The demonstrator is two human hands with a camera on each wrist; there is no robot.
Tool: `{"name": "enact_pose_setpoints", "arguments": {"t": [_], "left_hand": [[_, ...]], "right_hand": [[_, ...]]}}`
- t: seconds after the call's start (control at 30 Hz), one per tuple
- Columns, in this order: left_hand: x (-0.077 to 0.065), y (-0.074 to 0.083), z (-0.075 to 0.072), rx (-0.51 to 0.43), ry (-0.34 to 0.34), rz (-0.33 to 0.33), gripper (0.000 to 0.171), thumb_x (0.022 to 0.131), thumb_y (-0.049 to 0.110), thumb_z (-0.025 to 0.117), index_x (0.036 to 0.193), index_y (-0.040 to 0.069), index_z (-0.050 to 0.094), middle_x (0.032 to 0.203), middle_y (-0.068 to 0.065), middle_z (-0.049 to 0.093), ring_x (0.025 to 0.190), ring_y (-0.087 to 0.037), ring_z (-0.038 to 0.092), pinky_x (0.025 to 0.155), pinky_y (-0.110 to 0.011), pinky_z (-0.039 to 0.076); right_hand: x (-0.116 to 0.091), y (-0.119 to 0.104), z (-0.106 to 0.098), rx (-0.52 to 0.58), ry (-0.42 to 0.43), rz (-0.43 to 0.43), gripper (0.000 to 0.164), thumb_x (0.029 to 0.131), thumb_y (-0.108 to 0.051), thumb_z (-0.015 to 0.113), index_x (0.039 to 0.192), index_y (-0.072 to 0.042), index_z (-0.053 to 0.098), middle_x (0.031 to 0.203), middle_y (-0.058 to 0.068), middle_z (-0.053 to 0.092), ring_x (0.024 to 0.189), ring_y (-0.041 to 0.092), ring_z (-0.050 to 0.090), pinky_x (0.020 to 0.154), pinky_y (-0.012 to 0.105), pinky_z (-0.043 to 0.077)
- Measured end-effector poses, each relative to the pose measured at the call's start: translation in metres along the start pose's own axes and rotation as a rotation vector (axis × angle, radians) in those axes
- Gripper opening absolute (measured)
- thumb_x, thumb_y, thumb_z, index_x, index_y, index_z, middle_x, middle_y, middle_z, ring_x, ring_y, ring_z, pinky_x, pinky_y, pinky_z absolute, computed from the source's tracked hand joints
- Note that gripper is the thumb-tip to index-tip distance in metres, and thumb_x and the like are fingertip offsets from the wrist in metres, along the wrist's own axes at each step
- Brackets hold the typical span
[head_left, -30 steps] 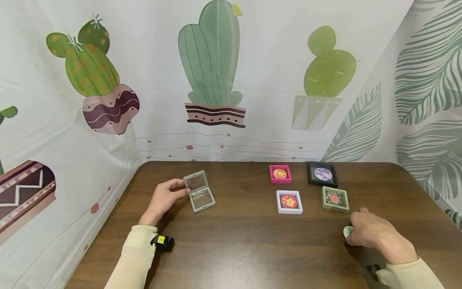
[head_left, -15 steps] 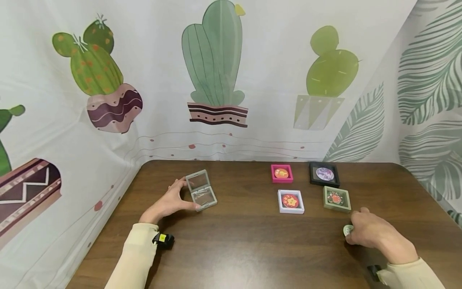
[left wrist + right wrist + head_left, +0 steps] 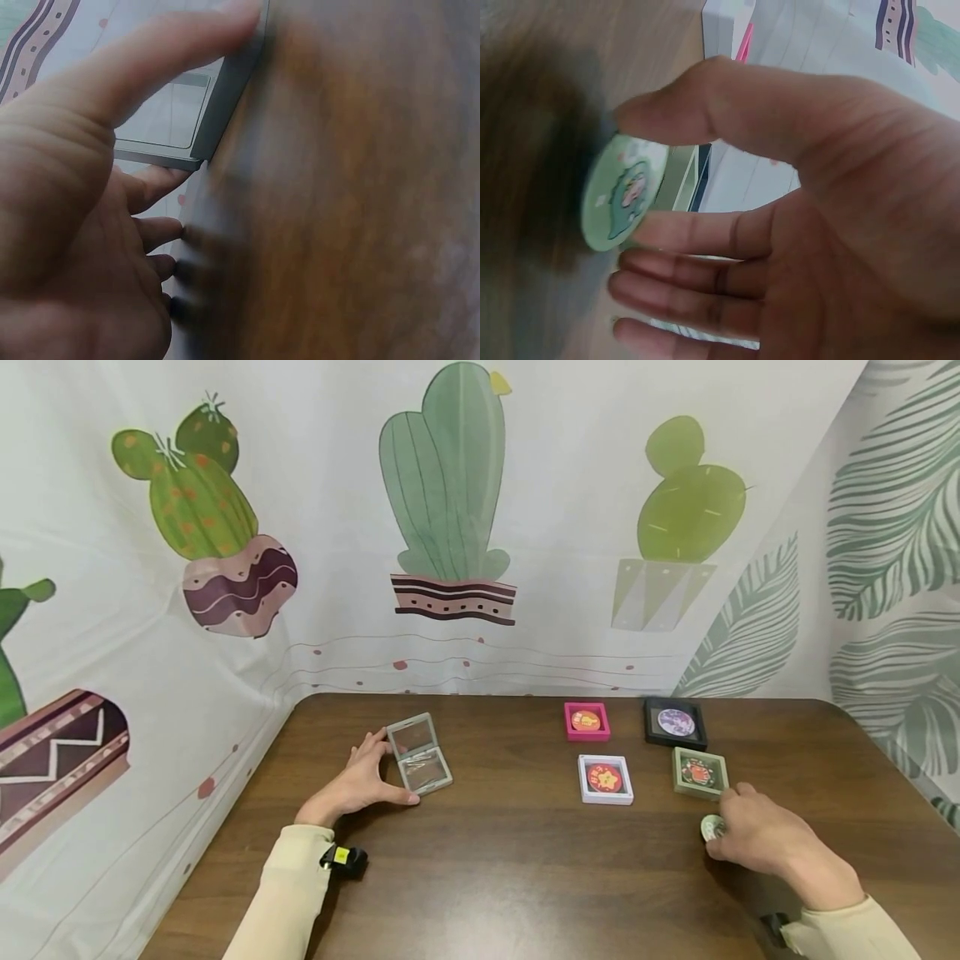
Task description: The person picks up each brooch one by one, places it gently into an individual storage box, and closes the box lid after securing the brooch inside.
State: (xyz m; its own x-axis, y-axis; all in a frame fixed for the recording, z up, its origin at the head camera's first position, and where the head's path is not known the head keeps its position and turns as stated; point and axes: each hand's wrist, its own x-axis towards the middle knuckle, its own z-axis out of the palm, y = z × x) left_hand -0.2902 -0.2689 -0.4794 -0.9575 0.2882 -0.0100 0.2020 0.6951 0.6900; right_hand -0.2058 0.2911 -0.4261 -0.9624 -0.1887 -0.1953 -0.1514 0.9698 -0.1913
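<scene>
My left hand grips a grey-rimmed clear display case at the left of the table. The case stands unfolded, its clear lid tilted up behind the base. In the left wrist view, the thumb lies along one edge of the case and the index fingertip touches another side. My right hand pinches a round pale-green badge with a cartoon dinosaur figure, between thumb and index finger, close over the table. The other right fingers stretch out loosely. In the head view the hand partly hides the badge.
Square framed cases with round badges inside lie at the right: a pink one, a white one, a black one and an olive-green one, just beyond the right hand. A cactus-print cloth hangs behind the wooden table.
The left thumb has moved from the case's left side to its front edge, and the fingers have spread. My right hand has shifted slightly left with the badge.
</scene>
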Motion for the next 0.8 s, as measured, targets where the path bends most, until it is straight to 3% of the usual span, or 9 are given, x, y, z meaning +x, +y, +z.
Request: {"name": "enact_pose_setpoints", "arguments": {"t": [0.47,0.63,0.8], "left_hand": [[-0.001,0.006,-0.001,-0.007,-0.003,-0.001,0.083,0.07,0.033,0.099,0.128,-0.01,0.057,0.169,-0.036,0.016,0.157,-0.055,-0.002,0.123,-0.07,-0.003],[0.001,0.002,0.0,-0.021,0.001,0.007,0.08,0.07,0.029,0.099,0.128,-0.008,0.059,0.169,-0.036,0.016,0.157,-0.056,-0.002,0.122,-0.071,-0.004],[0.0,0.002,0.0,-0.033,0.009,0.026,0.08,0.069,0.031,0.099,0.127,-0.008,0.06,0.168,-0.037,0.016,0.156,-0.056,-0.002,0.122,-0.071,-0.005]], "right_hand": [[0.003,-0.022,0.004,0.02,0.193,-0.111,0.057,0.073,-0.022,0.086,0.115,0.008,0.061,0.107,0.021,0.059,0.09,0.032,0.059,0.064,0.049,0.054],[0.005,-0.032,0.008,0.039,0.28,-0.161,0.045,0.07,-0.021,0.087,0.102,-0.002,0.061,0.101,0.011,0.056,0.086,0.026,0.055,0.062,0.042,0.051],[0.008,-0.04,0.012,0.058,0.358,-0.21,0.042,0.072,-0.024,0.089,0.1,-0.005,0.063,0.1,0.008,0.056,0.086,0.023,0.055,0.063,0.041,0.052]]}}
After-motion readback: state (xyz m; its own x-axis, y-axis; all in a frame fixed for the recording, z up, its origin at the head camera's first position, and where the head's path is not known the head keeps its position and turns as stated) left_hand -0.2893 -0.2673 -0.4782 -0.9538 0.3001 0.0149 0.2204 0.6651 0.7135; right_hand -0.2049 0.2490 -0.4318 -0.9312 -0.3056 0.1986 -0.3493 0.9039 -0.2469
